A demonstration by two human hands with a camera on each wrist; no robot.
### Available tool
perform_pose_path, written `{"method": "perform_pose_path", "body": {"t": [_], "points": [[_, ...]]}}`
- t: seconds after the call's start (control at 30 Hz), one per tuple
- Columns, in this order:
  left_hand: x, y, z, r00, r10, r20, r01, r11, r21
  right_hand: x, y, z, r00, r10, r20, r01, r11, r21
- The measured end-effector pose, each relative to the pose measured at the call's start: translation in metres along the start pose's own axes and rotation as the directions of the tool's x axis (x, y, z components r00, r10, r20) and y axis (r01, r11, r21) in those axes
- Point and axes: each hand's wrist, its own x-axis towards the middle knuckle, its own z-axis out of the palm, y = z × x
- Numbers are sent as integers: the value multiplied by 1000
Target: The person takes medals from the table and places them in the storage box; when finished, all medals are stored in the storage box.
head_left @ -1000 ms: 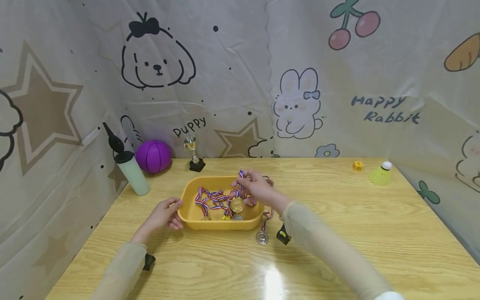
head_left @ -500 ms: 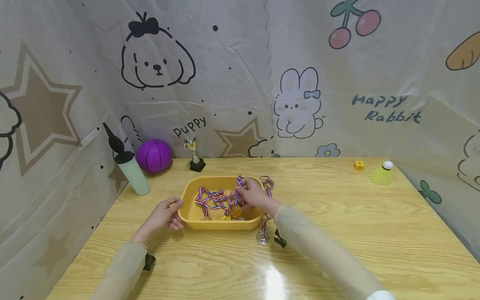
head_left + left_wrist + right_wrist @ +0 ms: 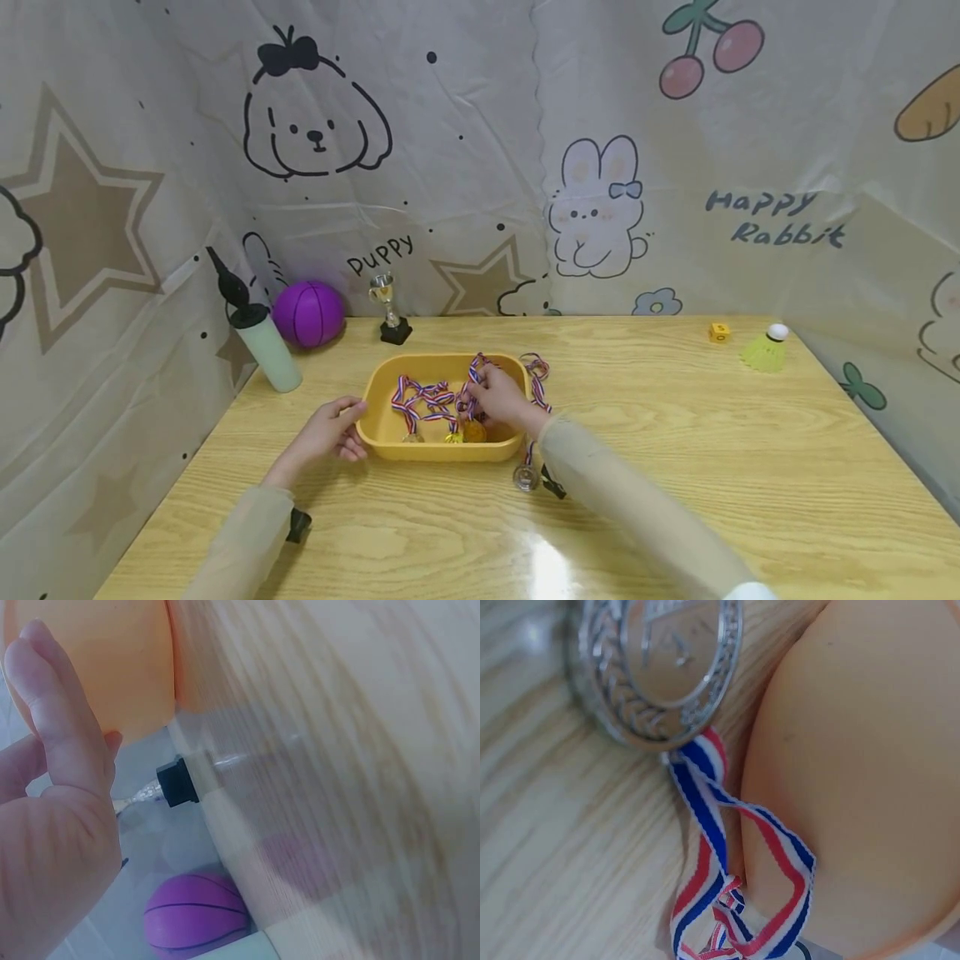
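A yellow tray (image 3: 442, 454) (image 3: 97, 660) (image 3: 855, 787) holds several medals on red, white and blue ribbons. My right hand (image 3: 498, 400) is low over the tray's right half. It pinches the ribbon of a gold medal (image 3: 474, 432) that lies in the tray. A silver medal (image 3: 525, 477) (image 3: 656, 667) lies on the table by the tray's front right corner, and its ribbon (image 3: 712, 847) runs up over the rim. My left hand (image 3: 330, 429) rests against the tray's left end, with its fingers (image 3: 52, 697) straight along the wall.
At the back left stand a pale bottle (image 3: 262, 342), a purple ball (image 3: 308, 312) (image 3: 196, 911) and a small trophy (image 3: 388, 310). A yellow die (image 3: 717, 332) and a yellow shuttlecock (image 3: 763, 350) lie at the back right. Printed cloth walls enclose the table (image 3: 675, 467).
My right hand has come down and slightly left, lowering the gold medal from above the tray into it. The left hand has stayed at the tray's left end.
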Motion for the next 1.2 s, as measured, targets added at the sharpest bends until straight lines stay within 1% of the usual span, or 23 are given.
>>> {"method": "perform_pose_path", "body": {"t": [0.2,0.27,0.47,0.67,0.77,0.83,0.93,1.0,1.2], "points": [[0,-2,0,1000,10,-3,-10,1000,-18,1,0,2,1000,3,-26,-5,997,-72],[0,-2,0,1000,11,-3,-11,1000,-19,0,0,1,1000,0,-30,-2,997,-73],[1,-1,1,1000,8,-7,-8,1000,-18,-1,-1,0,1000,10,0,-10,1000,10],[2,-3,0,1000,13,-8,-13,1000,-13,-2,-2,-2,1000,26,12,-27,998,56],[2,-4,0,1000,14,-4,-14,1000,-14,-4,-6,-5,999,44,30,-47,994,99],[2,-3,0,1000,11,-3,-11,1000,-13,-6,-8,-7,998,41,44,-46,992,117],[0,-2,0,1000,7,0,-7,1000,-16,-9,-12,-14,998,34,60,-42,989,139],[0,-2,1,1000,7,1,-7,1000,-18,-12,-14,-20,998,13,63,-22,989,148],[-1,1,1,1000,6,3,-6,1000,-12,-24,-16,-48,997,-20,78,0,969,248]]}}
